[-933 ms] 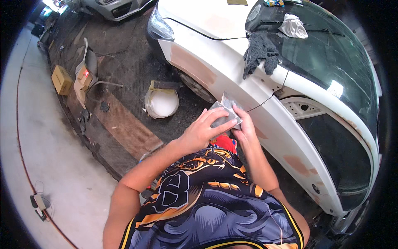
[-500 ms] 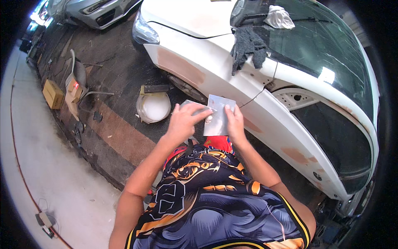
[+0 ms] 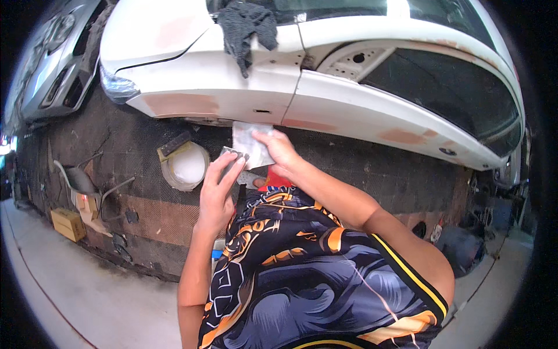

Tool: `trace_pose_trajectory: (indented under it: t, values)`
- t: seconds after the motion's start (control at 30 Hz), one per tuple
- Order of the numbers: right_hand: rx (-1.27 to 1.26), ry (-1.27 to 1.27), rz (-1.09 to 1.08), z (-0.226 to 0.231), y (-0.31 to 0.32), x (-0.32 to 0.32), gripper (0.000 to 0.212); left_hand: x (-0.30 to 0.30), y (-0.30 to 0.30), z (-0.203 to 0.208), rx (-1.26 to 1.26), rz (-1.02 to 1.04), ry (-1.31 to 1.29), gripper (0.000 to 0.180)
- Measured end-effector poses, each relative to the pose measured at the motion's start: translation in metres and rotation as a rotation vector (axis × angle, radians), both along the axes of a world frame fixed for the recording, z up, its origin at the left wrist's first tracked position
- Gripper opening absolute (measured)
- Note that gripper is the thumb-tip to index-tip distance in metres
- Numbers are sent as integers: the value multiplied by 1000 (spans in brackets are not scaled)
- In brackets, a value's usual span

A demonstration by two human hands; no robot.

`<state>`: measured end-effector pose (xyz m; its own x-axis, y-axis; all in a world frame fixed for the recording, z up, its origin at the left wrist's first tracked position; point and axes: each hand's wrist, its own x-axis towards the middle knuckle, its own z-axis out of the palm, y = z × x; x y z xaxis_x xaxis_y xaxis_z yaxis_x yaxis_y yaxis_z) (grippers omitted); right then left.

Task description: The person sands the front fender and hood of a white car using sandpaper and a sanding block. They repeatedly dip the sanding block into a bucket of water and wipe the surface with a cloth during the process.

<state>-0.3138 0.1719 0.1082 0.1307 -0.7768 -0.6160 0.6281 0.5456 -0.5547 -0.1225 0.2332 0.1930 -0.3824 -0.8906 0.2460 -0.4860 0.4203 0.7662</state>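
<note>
My right hand [image 3: 280,152] is closed on the edge of a thin flat grey sheet [image 3: 244,134], its thumb lying on the upper face. My left hand [image 3: 216,195] pinches a small flat metal spreader [image 3: 229,152], which is against or just over the sheet's near left edge. Motion blur hides whether the two touch, and whatever lies on the sheet's face. Beyond both hands stands a white car [image 3: 343,96] with sanded, pinkish-brown patches [image 3: 181,105] along its side.
On the dark mat left of my hands stands a round white bucket [image 3: 189,166] with a dark block [image 3: 175,144] at its rim. Farther left are a tipped chair [image 3: 78,179] and a cardboard box [image 3: 68,224]. A dark grey cloth [image 3: 247,32] hangs over the car.
The view has turned, so the car now lies across the top of the picture. Both hands appear farther left; the sheet and the spreader stay in them.
</note>
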Motion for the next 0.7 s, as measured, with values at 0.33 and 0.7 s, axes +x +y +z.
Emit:
trace_pose_trajectory:
  t: [0.33, 0.7]
  values:
    - [88, -170, 77, -3, 32, -18, 29, 44, 20, -68, -52, -89, -569, 82]
    - [-143, -149, 230, 9, 40, -78, 36, -26, 3, -85, 656, 738, 1330, 53]
